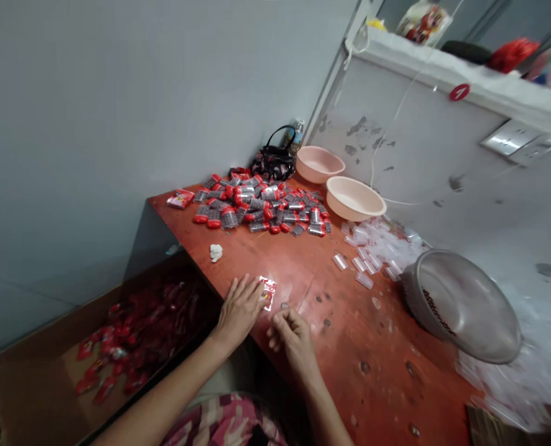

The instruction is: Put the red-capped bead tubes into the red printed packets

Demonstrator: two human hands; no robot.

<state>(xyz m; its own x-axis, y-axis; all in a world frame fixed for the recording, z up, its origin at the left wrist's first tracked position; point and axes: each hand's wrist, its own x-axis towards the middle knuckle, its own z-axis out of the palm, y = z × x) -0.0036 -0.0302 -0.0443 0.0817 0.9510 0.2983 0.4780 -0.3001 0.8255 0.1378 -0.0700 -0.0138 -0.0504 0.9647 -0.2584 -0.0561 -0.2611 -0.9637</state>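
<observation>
Left hand [240, 308], right hand [292, 332], one sachet [268, 291], two pink bowls [349, 212]

A heap of red-capped packs [261, 204] lies beside two pink bowls [349, 210], near a steel basin [465, 303].

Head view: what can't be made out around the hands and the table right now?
All in the head view:
1. Hidden: whether the right hand pinches anything; its own curled fingers cover it.
2. Too small: the print on the packet at the left hand fingertips.
3. Dim and blurred: the red contents of the cardboard box.
4. Unreadable: the lettering on the metal bowl.
5. Blurred, cut by the right edge: the clear plastic pile.
</observation>
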